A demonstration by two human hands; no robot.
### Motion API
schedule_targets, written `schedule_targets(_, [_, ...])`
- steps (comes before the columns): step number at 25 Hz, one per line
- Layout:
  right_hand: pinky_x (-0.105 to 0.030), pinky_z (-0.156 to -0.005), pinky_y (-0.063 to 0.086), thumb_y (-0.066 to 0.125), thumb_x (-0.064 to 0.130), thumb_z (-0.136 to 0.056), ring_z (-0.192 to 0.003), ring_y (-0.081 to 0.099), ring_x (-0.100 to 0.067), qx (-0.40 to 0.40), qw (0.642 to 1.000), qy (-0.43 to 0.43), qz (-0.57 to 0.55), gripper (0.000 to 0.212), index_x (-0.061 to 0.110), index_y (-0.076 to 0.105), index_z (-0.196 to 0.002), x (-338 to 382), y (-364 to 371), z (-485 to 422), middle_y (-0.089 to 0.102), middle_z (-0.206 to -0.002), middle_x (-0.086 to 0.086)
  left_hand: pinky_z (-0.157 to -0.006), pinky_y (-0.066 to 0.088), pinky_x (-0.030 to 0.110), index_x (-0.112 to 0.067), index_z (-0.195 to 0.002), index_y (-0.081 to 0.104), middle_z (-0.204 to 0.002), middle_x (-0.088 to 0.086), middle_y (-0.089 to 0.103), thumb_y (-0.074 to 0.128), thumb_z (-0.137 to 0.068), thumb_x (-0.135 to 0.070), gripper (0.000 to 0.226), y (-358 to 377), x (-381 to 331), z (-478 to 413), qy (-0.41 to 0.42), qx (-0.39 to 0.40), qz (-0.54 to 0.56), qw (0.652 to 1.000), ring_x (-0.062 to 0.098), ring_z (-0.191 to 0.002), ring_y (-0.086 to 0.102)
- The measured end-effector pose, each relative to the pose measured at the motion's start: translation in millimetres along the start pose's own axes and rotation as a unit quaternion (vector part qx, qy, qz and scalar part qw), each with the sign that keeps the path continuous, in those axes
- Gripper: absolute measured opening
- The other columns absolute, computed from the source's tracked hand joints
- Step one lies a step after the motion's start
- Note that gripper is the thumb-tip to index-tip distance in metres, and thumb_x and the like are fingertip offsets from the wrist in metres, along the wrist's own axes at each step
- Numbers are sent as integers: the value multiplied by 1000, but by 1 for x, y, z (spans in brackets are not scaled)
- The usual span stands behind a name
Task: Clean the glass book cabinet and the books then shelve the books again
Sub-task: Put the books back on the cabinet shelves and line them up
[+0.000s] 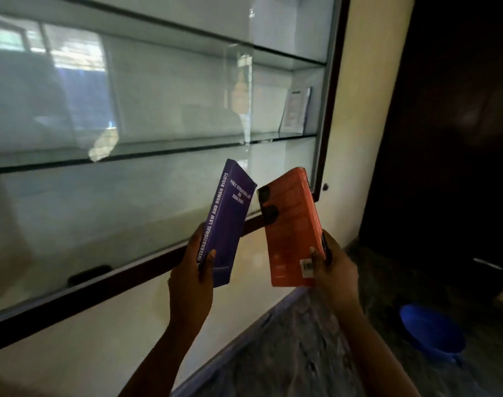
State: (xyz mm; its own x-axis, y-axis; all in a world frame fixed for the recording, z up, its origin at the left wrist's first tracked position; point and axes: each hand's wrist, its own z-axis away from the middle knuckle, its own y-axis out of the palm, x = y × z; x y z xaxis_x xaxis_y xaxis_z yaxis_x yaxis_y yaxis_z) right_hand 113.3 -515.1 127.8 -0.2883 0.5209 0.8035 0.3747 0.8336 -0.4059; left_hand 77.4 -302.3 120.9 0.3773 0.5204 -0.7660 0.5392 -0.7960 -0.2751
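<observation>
My left hand (pixel 188 277) grips the lower end of a purple book (pixel 229 213), held upright with its spine toward me. My right hand (pixel 334 270) grips the bottom of an orange book (pixel 291 227), back cover facing me, tilted slightly left. Both books are raised in front of the lower right part of the glass book cabinet (pixel 329 116), a little apart from each other. Behind the sliding glass, the glass shelves (pixel 158 151) hold only one thin book or card (pixel 296 110), leaning at the right end of the middle shelf.
The cabinet hangs on a cream wall, with a dark wooden frame (pixel 130 282) along its bottom and right side. A dark door or cupboard (pixel 445 138) stands to the right. A blue basin (pixel 432 332) sits on the speckled floor at lower right.
</observation>
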Motion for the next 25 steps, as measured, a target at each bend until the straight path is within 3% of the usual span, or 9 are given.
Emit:
schedule_targets(4, [-27, -76, 47, 47, 30, -94, -81, 59, -10, -39, 999, -1, -8, 39, 20, 46, -132, -34, -7, -102, 64, -105, -1, -70, 46, 15, -34, -132, 25, -137, 12, 46, 39, -82, -39, 52, 81, -3, -69, 52, -11, 43, 998, 20, -112, 53])
schedule_targets(9, [-36, -83, 54, 48, 36, -93, -84, 64, -11, -66, 997, -30, -32, 42, 22, 45, -133, -68, 4, -259, 67, -109, -1, -76, 57, 39, -36, -136, 22, -136, 13, 49, 38, -84, -38, 55, 193, -9, -198, 88, -47, 53, 994, 30, -109, 60])
schedule_targets(12, [-35, -83, 54, 47, 37, -94, -89, 66, -15, -76, 995, -50, -28, 44, 23, 43, -135, -83, 8, -336, 65, -109, 2, -74, 55, 31, -37, -135, 21, -135, 10, 50, 41, -90, -33, 49, 245, -18, -269, 102, -65, 78, 990, 18, -103, 58])
schedule_targets(15, [-43, -84, 55, 48, 49, -90, -91, 66, -19, -87, 990, -69, -88, 54, 20, 44, -136, -92, 18, -410, 66, -112, -4, -73, 55, 30, -37, -136, 19, -137, 9, 47, 43, -95, -22, 50, 292, -27, -335, 129, -85, 81, 985, 11, -102, 53])
schedule_targets(19, [-20, -70, 55, 46, 61, -80, -88, 64, -9, -86, 965, -115, -220, 62, 22, 47, -129, -96, 43, -520, 63, -106, 4, -64, 52, 11, -35, -137, 19, -130, -3, 42, 43, -95, -18, 51, 346, -27, -412, 177, -113, 100, 973, 11, -104, 54])
schedule_targets(23, [-45, -84, 54, 48, 27, -96, -99, 63, -22, -50, 943, -111, -310, 41, 14, 40, -134, -95, 81, -640, 59, -117, -5, -66, 51, 10, -24, -145, 20, -129, -7, 39, 43, -95, -18, 55, 396, -27, -477, 166, -147, 99, 970, 6, -106, 50])
schedule_targets(25, [-51, -87, 51, 48, 26, -96, -101, 62, -26, -42, 951, -101, -290, 42, 12, 38, -134, -92, 105, -694, 58, -120, -9, -74, 53, 19, -22, -147, 20, -134, -3, 40, 44, -95, -18, 57, 419, -26, -510, 151, -157, 86, 972, 10, -114, 48])
